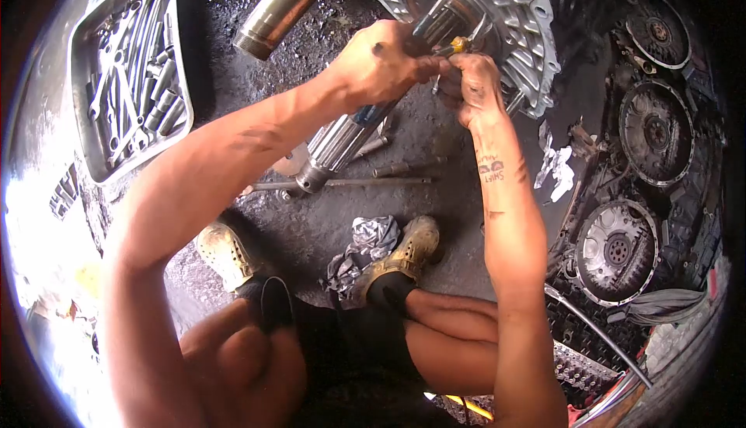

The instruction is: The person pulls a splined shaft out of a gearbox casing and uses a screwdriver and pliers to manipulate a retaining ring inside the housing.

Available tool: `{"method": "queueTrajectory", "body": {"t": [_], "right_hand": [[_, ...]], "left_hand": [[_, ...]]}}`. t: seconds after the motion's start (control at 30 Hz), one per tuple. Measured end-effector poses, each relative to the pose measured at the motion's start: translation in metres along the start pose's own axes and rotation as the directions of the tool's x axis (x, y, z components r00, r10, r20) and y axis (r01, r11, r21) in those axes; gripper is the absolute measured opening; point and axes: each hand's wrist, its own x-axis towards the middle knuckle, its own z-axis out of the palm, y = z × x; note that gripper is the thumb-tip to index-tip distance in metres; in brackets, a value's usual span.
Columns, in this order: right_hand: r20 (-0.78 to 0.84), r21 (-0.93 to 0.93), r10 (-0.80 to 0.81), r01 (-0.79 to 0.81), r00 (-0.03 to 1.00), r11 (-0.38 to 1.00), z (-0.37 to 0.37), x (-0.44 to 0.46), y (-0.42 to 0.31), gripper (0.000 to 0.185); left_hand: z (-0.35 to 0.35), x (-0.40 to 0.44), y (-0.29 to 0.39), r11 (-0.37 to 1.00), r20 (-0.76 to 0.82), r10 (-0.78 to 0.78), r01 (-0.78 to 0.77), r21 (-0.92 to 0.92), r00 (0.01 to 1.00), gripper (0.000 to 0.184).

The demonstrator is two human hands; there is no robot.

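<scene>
A long metal shaft (336,144) with a splined lower end slants up and right, blue bands showing on it. My left hand (381,63) is closed over its upper part, the fingertips largely hidden. Just to the right, my right hand (470,86) is closed in a pinch around a small tool with a yellow-orange part (458,43); most of the tool is covered by the fingers. Both hands nearly touch. Beyond them lies a ribbed aluminium housing (528,32) with a round opening. A thick metal tube (280,16) lies at upper left of the hands.
At left, a metal tray (186,109) holds wrenches and sockets. A long bar (381,182) lies below the shaft. A dirty rag (373,238) is between my shoes. Several round flywheel-like parts (618,249) line the right side, near a long-handled tool (602,339).
</scene>
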Motion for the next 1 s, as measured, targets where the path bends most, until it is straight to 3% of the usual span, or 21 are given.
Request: {"method": "queueTrajectory", "body": {"t": [0.07, 0.13, 0.17, 0.2, 0.27, 0.3, 0.33, 0.4, 0.43, 0.47, 0.53, 0.57, 0.7, 0.87, 0.9, 0.93, 0.97, 1.0], "right_hand": [[0.044, 0.002, -0.024, 0.024, 0.999, 1.0, -0.007, 0.007, 0.006, 0.012], [0.058, 0.004, -0.016, 0.015, 0.998, 1.0, -0.006, 0.005, 0.004, 0.012], [0.074, 0.006, -0.007, 0.007, 0.997, 1.0, -0.006, 0.005, 0.003, 0.011], [0.068, 0.011, -0.006, 0.005, 0.998, 1.0, -0.006, 0.004, 0.003, 0.011], [0.071, -0.002, 0.002, -0.002, 0.997, 1.0, -0.007, 0.003, 0.004, 0.01], [0.011, -0.003, 0.0, 0.0, 1.0, 1.0, -0.004, 0.003, 0.006, 0.009], [0.003, -0.032, -0.014, 0.014, 1.0, 0.999, -0.003, -0.001, 0.003, 0.01], [0.063, -0.034, -0.003, 0.005, 0.998, 0.999, -0.005, -0.001, 0.002, 0.009], [0.058, 0.02, -0.009, 0.008, 0.998, 1.0, -0.004, -0.001, 0.001, 0.01], [0.091, 0.024, -0.005, 0.003, 0.996, 1.0, -0.005, -0.002, 0.0, 0.01], [0.089, 0.003, 0.009, -0.009, 0.996, 1.0, -0.008, 0.003, 0.005, 0.011], [0.097, 0.013, 0.004, -0.006, 0.995, 1.0, -0.01, 0.007, 0.007, 0.01], [0.058, 0.002, 0.005, -0.005, 0.998, 1.0, -0.003, 0.001, 0.003, 0.02], [0.078, -0.001, 0.04, -0.04, 0.996, 0.999, -0.004, 0.001, 0.002, 0.022], [0.086, 0.018, 0.036, -0.037, 0.996, 0.999, -0.006, 0.003, 0.003, 0.021], [0.095, 0.026, 0.038, -0.04, 0.995, 0.999, -0.007, 0.005, 0.004, 0.02], [0.031, -0.013, 0.025, -0.024, 0.999, 1.0, -0.009, 0.008, 0.007, 0.019], [0.097, -0.01, -0.047, 0.048, 0.994, 0.999, -0.014, 0.012, 0.013, 0.012]], "left_hand": [[-0.008, -0.007, 0.0, 0.999, 0.041, -0.054, 0.054, 0.003, 0.998, 0.039], [-0.017, -0.014, -0.011, 0.978, 0.004, 0.201, -0.201, 0.059, 0.98, 0.041], [-0.032, -0.015, -0.007, 0.984, 0.165, -0.088, 0.06, 0.17, 0.982, 0.046], [-0.036, -0.021, -0.006, 0.98, 0.187, -0.192, 0.198, -0.016, 0.963, 0.05], [-0.039, -0.03, -0.002, 0.981, 0.073, -0.148, 0.136, 0.141, 0.986, 0.049], [-0.038, -0.033, -0.001, 0.993, 0.092, -0.068, 0.058, 0.106, 0.993, 0.048], [-0.042, -0.03, -0.011, 0.978, 0.07, -0.095, 0.08, 0.194, 0.993, 0.049], [-0.045, -0.037, -0.014, 0.916, 0.017, 0.161, -0.155, 0.371, 0.987, 0.049], [-0.052, -0.036, 0.002, 0.939, 0.093, -0.1, 0.063, 0.338, 0.991, 0.047], [-0.053, -0.033, 0.0, 0.937, 0.096, -0.087, 0.049, 0.346, 0.992, 0.047], [-0.059, -0.032, -0.003, 0.88, 0.019, 0.134, -0.128, 0.457, 0.991, 0.045], [-0.063, -0.029, -0.006, 0.93, 0.035, -0.012, -0.002, 0.368, 0.999, 0.045], [-0.056, -0.032, -0.007, 0.92, 0.072, 0.093, -0.113, 0.375, 0.993, 0.036], [-0.04, -0.054, 0.009, 0.957, 0.1, -0.046, 0.015, 0.289, 0.994, 0.031], [-0.033, -0.065, 0.016, 0.977, 0.051, -0.208, 0.206, 0.054, 0.977, 0.032], [-0.024, -0.078, 0.019, 0.905, 0.043, -0.376, 0.376, -0.2, 0.926, 0.033], [-0.01, -0.095, 0.018, 0.842, 0.039, -0.41, 0.395, -0.368, 0.911, 0.037], [0.009, -0.116, 0.023, 0.823, -0.036, -0.454, 0.403, -0.401, 0.89, 0.038]]}}
